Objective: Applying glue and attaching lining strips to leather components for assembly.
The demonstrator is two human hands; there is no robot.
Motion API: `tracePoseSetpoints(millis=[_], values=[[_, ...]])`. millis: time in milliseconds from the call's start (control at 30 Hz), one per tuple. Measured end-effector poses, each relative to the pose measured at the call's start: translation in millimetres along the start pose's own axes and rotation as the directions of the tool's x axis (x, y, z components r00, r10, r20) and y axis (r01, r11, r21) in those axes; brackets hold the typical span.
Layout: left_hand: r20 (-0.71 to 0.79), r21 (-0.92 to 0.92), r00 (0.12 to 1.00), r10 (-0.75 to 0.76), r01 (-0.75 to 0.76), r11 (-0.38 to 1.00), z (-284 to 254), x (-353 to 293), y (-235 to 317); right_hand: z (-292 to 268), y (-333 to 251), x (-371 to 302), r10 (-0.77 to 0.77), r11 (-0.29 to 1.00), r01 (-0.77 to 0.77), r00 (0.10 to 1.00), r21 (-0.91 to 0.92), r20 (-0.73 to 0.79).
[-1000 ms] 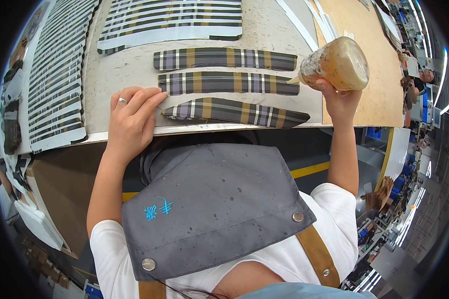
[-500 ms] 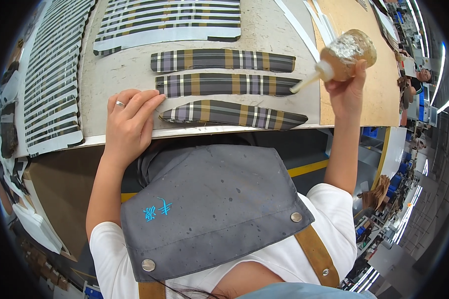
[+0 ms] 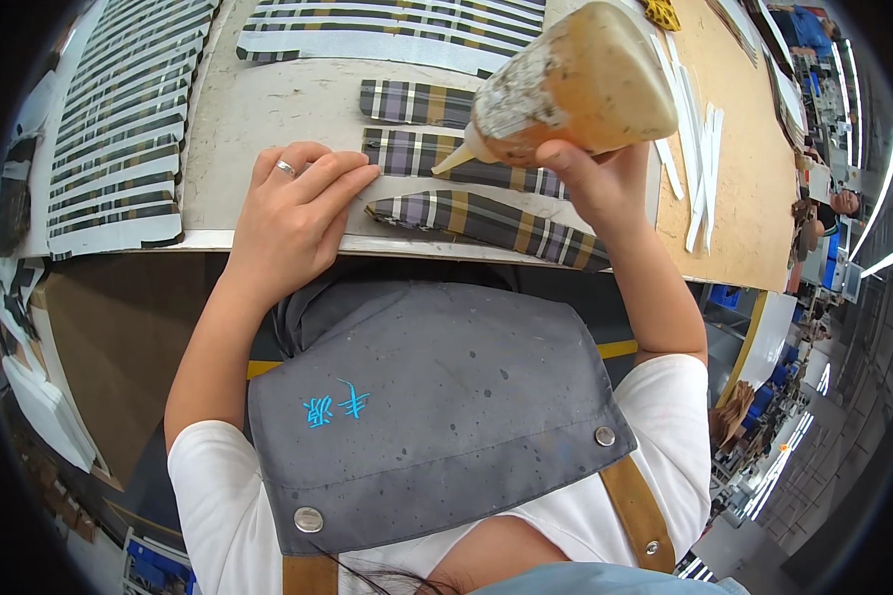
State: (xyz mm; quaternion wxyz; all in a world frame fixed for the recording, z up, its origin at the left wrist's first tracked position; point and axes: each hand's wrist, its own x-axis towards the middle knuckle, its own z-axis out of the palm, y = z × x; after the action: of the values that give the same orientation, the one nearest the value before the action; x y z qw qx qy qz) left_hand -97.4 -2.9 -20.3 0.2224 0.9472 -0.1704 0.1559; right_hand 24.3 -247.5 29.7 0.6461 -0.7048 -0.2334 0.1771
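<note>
My right hand [image 3: 610, 193] grips a squeeze bottle [image 3: 590, 84] of amber liquid, tilted so its narrow nozzle points down and left. The nozzle tip is at the near edge of the middle plaid strip [image 3: 399, 153]; whether it touches I cannot tell. My left hand [image 3: 293, 218] lies on the table with fingers stretched out, fingertips at that strip's left end. A second plaid strip [image 3: 412, 102] lies beyond it, its right part hidden by the bottle. Nearer me, a third plaid strip [image 3: 496, 223] with curved, tapering ends lies by the table edge, partly behind my right wrist.
Rows of overlapping plaid pieces with white edges [image 3: 119, 139] cover the table's left side. Another such layered set [image 3: 387, 45] lies at the back. Loose white strips [image 3: 700, 178] rest on a tan board [image 3: 754, 228] at the right. The table's front edge [image 3: 298, 244] runs before me.
My right hand has brought the bottle left and closer to the camera, its nozzle moving from the middle strip's right end towards its left part. My left hand stays at the strip's left end.
</note>
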Motion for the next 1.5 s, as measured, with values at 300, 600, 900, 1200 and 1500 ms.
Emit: tracePoseSetpoints(millis=[300,600,900,1200,1500], values=[[-0.022,0.003,1.000,0.016,-0.016,1.000,1,-1,-2,1,6,-4,-0.227,0.908,0.229,0.973,-0.352,0.048],[-0.003,0.014,1.000,0.010,-0.010,1.000,1,0,-1,-25,2,-23,-0.219,0.909,0.195,0.976,-0.368,-0.023],[0.024,0.027,1.000,0.003,-0.003,1.000,-1,1,0,-57,9,-45,-0.271,0.889,0.187,0.951,-0.417,-0.150],[0.015,0.034,1.000,0.012,-0.013,0.999,1,0,2,-84,12,-67,-0.257,0.911,0.132,0.923,-0.391,-0.287],[0.007,-0.001,1.000,0.012,-0.012,1.000,4,2,-3,-117,-3,-59,0.064,0.996,-0.029,0.887,0.084,-0.458]])
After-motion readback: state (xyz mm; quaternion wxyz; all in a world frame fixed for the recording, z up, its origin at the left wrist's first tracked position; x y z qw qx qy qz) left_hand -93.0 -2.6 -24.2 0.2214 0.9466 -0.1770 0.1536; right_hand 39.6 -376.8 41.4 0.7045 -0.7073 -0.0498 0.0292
